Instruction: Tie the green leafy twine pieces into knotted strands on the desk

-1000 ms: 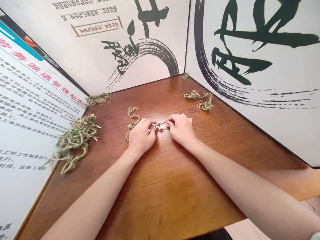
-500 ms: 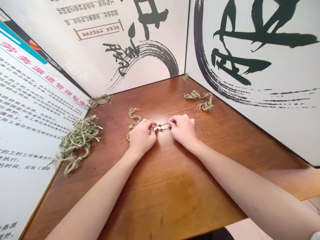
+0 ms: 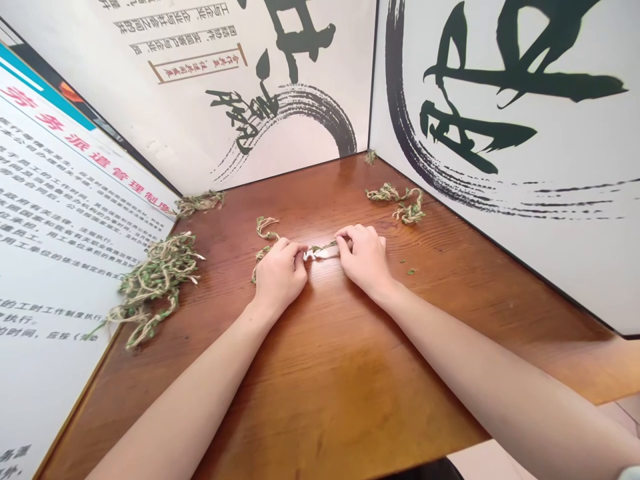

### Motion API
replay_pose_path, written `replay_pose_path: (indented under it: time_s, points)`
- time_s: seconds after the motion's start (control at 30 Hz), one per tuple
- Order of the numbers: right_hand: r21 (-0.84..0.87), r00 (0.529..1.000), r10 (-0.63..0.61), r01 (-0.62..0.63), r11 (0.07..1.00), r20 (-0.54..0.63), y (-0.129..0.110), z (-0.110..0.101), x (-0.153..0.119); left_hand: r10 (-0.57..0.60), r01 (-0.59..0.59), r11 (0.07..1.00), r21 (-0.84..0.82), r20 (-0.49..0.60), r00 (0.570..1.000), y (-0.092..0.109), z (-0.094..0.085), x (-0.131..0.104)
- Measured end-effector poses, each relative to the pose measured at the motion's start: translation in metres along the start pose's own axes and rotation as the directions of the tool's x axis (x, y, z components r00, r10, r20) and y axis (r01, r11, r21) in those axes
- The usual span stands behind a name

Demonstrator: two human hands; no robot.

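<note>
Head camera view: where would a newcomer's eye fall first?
Probably on the large black brushed characters across the white panel at right. A tangled heap of leafy green-beige twine stands out on the brown wooden table, at left. At centre, the left hand and right hand pinch a thin green-beige strand.

Bare hands (image 3: 281, 275), bare forearms (image 3: 200, 387); pale sleeve edge (image 3: 631, 473) on right arm (image 3: 490, 370).

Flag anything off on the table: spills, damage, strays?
Minor strays only: loose green bits lie on the table to the right of the right hand, perhaps shed from the leafy twine. A small green tuft sits alone near the far corner. No spill visible.
</note>
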State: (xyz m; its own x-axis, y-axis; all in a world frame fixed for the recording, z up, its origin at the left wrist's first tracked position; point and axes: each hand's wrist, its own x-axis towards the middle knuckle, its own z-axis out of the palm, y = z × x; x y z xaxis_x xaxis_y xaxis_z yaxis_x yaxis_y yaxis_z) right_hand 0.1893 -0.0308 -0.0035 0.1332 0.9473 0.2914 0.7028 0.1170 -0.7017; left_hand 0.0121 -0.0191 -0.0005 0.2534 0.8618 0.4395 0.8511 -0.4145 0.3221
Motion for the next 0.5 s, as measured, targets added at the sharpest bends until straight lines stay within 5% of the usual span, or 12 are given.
replay_pose_path:
  time_s: [0.13, 0.2, 0.3, 0.5]
  points:
    - [0.010, 0.995, -0.073, 0.073, 0.997, -0.065, 0.000, 0.004, -0.002, -0.045, 0.042, 0.998, -0.054, -0.055, 0.997, -0.013, -0.009, 0.012]
    - [0.015, 0.994, -0.094, 0.095, 0.995, -0.063, 0.000, 0.006, -0.003, -0.134, 0.134, 0.991, -0.011, -0.099, 0.986, -0.024, -0.018, 0.022]
    - [0.027, 0.994, -0.102, 0.104, 0.994, -0.050, 0.000, 0.006, -0.004, -0.297, 0.298, 0.946, 0.127, -0.025, 0.954, -0.043, -0.023, 0.035]
    - [0.053, 0.991, -0.107, 0.111, 0.992, -0.077, 0.000, 0.002, -0.002, -0.202, 0.158, 0.938, 0.308, 0.117, 0.972, -0.053, -0.012, 0.040]
